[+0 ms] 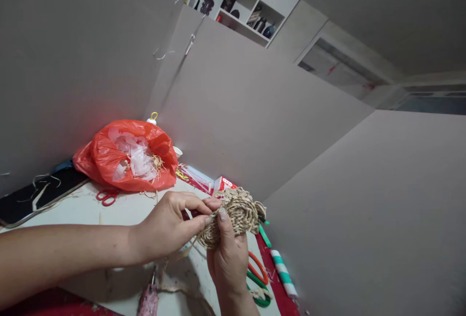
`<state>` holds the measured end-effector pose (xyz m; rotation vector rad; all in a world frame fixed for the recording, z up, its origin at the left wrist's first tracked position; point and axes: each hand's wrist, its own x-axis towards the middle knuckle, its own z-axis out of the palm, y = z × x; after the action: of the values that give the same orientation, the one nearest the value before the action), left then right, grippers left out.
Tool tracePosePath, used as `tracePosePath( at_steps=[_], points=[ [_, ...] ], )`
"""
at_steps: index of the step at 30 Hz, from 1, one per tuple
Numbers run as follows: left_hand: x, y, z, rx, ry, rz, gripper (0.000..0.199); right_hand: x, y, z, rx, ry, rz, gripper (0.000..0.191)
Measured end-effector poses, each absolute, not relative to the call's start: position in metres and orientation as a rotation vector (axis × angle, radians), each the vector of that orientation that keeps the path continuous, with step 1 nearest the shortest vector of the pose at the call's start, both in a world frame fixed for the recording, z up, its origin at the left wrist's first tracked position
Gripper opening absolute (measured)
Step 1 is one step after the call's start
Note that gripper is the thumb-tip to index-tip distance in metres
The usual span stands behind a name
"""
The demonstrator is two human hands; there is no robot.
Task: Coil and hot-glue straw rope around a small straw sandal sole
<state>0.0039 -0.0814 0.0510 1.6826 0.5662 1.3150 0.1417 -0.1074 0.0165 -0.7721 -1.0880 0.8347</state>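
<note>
A woven straw piece [242, 211], beige and made of coiled, twisted strands, is held above the table. My right hand [230, 253] grips it from below, with the thumb pressed on its near face and the other fingers mostly hidden behind. Thumb and forefinger of my left hand [182, 219] pinch together at its left edge. A pale straw strand [191, 248] hangs down near that pinch. Whether the left fingertips hold a strand or the rim itself is too small to tell.
A red plastic bag [105, 160] with straw scraps stands at the back left, near red-handled scissors [108, 196]. Orange- and green-handled scissors [260, 277], a striped tube [284, 273] and a pink-handled tool [148, 300] lie on the white tabletop [127, 209] or its red border. Walls rise behind.
</note>
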Motion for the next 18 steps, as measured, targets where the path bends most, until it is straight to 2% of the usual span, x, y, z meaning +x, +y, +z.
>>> tracePosePath(
  at_steps=[7,13,18],
  points=[
    [0.000,-0.082,0.059,1.634,0.639,1.091,0.013,0.144,-0.108,0.022,-0.767,-1.106,0.805,0.017],
    [-0.012,-0.073,0.068,1.835,0.598,1.377,0.014,0.151,-0.110,0.018,-0.855,-1.190,0.868,0.021],
    [-0.015,-0.066,0.068,1.579,0.399,1.000,0.014,0.151,-0.116,0.017,-0.874,-1.336,1.038,0.023]
  ],
)
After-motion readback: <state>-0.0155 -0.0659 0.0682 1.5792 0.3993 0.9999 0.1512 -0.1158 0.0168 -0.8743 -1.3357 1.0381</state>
